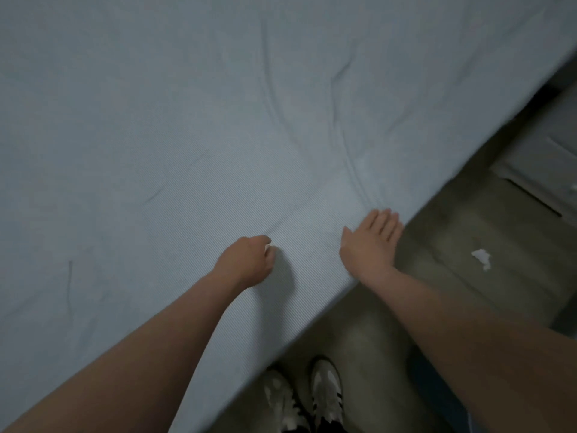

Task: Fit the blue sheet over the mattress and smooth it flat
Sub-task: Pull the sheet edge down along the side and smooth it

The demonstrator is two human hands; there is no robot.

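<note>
The pale blue sheet (193, 126) covers the mattress and fills most of the view. Long creases run through it at the upper right, down toward the near edge. My left hand (248, 262) rests on the sheet near the bed's edge with its fingers curled under; whether it pinches any cloth is hidden. My right hand (371, 240) lies flat with straight fingers, pressing the sheet right at the mattress edge.
The bed's edge runs diagonally from lower left to upper right. Beside it is a dull floor (443, 276) with a white scrap (482, 258). A grey cabinet (543, 170) stands at the right. My two shoes (309, 398) are at the bottom.
</note>
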